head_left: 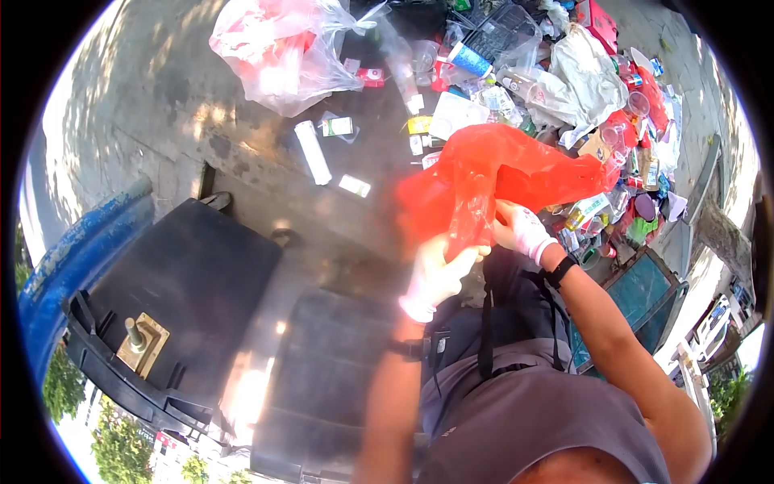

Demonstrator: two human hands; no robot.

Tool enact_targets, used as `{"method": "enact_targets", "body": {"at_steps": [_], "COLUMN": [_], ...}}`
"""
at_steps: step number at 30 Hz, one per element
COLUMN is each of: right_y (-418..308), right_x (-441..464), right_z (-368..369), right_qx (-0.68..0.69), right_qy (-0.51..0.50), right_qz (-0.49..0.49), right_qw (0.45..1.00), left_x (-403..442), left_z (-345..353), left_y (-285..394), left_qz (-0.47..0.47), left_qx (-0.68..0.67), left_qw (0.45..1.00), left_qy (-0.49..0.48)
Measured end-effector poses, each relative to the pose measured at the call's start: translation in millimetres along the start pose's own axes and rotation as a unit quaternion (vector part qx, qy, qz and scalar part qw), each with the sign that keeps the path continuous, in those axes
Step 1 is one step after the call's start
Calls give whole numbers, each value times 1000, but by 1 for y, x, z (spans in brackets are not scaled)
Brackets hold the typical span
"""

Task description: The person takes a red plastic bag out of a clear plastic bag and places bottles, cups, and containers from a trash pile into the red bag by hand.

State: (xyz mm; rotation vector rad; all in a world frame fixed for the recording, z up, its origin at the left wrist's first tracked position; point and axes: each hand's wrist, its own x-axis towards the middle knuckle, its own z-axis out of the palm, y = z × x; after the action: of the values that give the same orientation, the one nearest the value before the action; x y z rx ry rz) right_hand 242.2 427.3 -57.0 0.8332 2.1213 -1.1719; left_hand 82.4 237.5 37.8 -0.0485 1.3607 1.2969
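As you stand over the littered ground [266, 161], your left hand [436, 273], in a pale glove, closes on the gathered lower end of the red plastic bag [484, 157]. Your right hand [520, 231], gloved too, is just beside it, fingers curled in at the bag's folds, so both hands are narrow around red film. And the bag itself? It's up in front of you, bulging to the left, with one long flap stretching right over the near side of the mixed waste pile [597, 113]. Over at the pile's left edge there's a white tray [458, 115], with a blue cup [470, 60] lying tilted farther back. Look left, and a white tube [313, 153] lies on the ground between two small cartons, the far carton [337, 127] and the near carton [355, 185]. Beyond them sits a translucent bag [282, 56], red showing inside. Down at your left, a dark lid [185, 282] carries a metal plate [143, 345], right beside a blue rim [89, 250].
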Motion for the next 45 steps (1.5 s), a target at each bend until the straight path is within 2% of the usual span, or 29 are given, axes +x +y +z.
{"method": "enact_targets", "body": {"at_steps": [1, 4, 8, 10, 14, 19, 22, 24, 26, 29, 30, 33, 34, 37, 38, 39, 40, 42, 43, 44, 45], "right_y": [9, 18, 8, 1, 2, 4, -1, -2, -29, -50, -59, -95, -96, -112, -93, -86, -86, -96, -100, -87, -83], "right_x": [-4, -12, -6, 2, 15, 38, 61, 80, 101, 139, 155, 198, 210, 266, 301, 329, 355, 399, 422, 452, 479], "right_z": [4, 9, 17, 20, 37, 46, 69, 97, 112, 142, 140, 109, 102, 95, 111, 124, 138, 166, 185, 217, 239], "right_qx": [-32, -105, -51, -46, -74, -95, -59, -76, -75, -96, -112, -140, -101, -43, -21, -62, -102, -277, -309, -300, -319], "right_qy": [12, 54, 90, 66, 43, 47, 51, 43, -29, -108, -139, -194, -134, 18, 86, 97, 109, 65, 58, 127, 152], "right_qz": [-9, -34, -39, -43, -51, -46, 0, -45, -58, -85, -102, -122, -155, -85, -162, -169, -177, -207, -225, -291, -331], "right_qw": [999, 992, 994, 996, 995, 993, 997, 995, 995, 986, 979, 963, 973, 995, 983, 979, 973, 936, 923, 899, 875], "left_x": [4, 12, 11, 11, 10, 51, 60, 63, 65, 70, 74, 91, 96, 105, 104, 104, 106, 109, 111, 115, 117], "left_z": [-2, -2, -6, -9, -36, -62, -100, -122, -140, -177, -187, -208, -216, -230, -232, -234, -235, -229, -225, -224, -224], "left_y": [-5, -7, -8, -15, -20, -39, -48, -49, -50, -57, -61, -91, -103, -127, -152, -176, -182, -176, -172, -166, -158], "left_qz": [-16, 25, 1, 24, -25, 15, -47, -53, -29, -81, -100, -73, -63, -133, -16, 103, 141, 116, 103, 68, 41], "left_qx": [-25, -34, -89, -114, -96, -156, -114, -117, -115, -76, -53, 26, 48, 83, 196, 307, 354, 373, 383, 380, 387], "left_qw": [1000, 999, 995, 991, 994, 985, 990, 988, 988, 990, 991, 992, 992, 984, 978, 943, 922, 918, 915, 920, 920], "left_qy": [0, 16, 38, 61, 45, 68, 63, 84, 100, 86, 77, 96, 96, 90, 68, 71, 73, 71, 72, 65, 52]}}
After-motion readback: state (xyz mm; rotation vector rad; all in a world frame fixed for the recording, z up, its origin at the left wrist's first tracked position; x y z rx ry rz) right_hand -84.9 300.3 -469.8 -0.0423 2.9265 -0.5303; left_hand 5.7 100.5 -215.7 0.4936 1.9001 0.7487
